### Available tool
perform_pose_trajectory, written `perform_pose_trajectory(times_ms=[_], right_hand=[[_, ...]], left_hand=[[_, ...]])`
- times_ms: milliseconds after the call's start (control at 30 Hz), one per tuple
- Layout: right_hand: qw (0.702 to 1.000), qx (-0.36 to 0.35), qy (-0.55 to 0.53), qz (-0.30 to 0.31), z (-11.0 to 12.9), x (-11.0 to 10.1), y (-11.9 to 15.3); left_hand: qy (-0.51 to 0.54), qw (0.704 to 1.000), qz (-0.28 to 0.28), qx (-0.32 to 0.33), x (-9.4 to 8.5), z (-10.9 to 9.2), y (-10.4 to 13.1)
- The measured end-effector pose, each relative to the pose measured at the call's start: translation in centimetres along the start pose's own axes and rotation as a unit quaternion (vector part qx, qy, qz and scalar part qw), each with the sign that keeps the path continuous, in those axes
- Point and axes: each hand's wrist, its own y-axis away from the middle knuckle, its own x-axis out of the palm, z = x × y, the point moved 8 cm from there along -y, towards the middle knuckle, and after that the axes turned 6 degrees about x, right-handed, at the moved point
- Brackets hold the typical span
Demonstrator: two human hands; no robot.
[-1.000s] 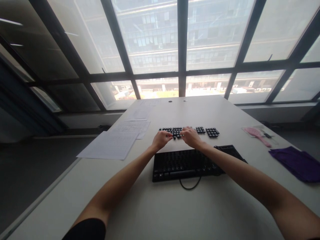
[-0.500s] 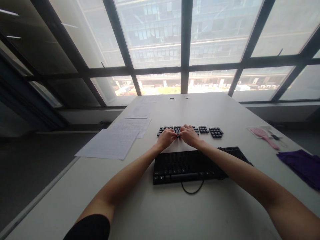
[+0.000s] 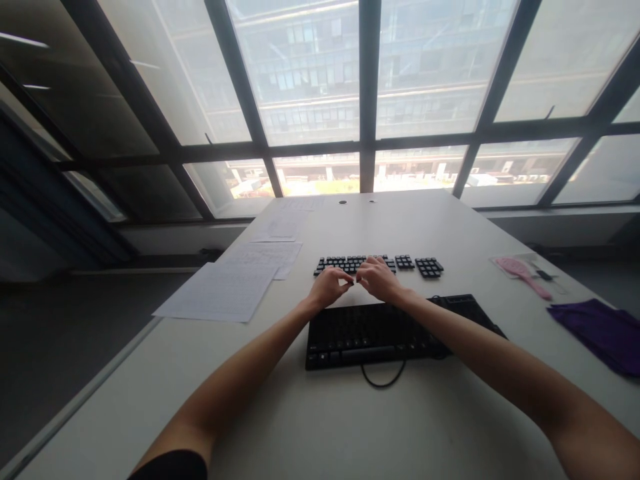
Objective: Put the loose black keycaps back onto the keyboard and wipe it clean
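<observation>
Loose black keycaps [image 3: 343, 263] lie in rows on the white table, with two smaller blocks of keycaps [image 3: 429, 268] to their right. Just in front of the rows, my left hand [image 3: 330, 287] pinches a small black keycap [image 3: 351, 283] between thumb and fingertips. Close beside it, my right hand [image 3: 376, 277] is closed, a small dark piece showing at its fingertips, probably a keycap. Nearer to me lies a black keyboard base [image 3: 380, 327], many of its keys off and a bottom row still on. My right forearm crosses over its right part.
Printed paper sheets [image 3: 215, 290] lie on the left of the white table [image 3: 280, 413]. At the right are a pink hairbrush [image 3: 523, 272] on a clear bag and a purple cloth [image 3: 600, 333]. A black cable [image 3: 383, 385] loops in front of the keyboard.
Both hands have come slightly nearer to me, off the keycap rows, and a small gap shows between their fingertips. The camera view has shifted a little.
</observation>
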Motion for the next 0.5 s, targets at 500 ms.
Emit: perform_pose_trajectory(times_ms=[500], right_hand=[[0.969,0.042,-0.234,-0.065,2.6,-5.6,12.6]], left_hand=[[0.142,0.989,0.044,0.014,-0.9,-10.2,7.4]])
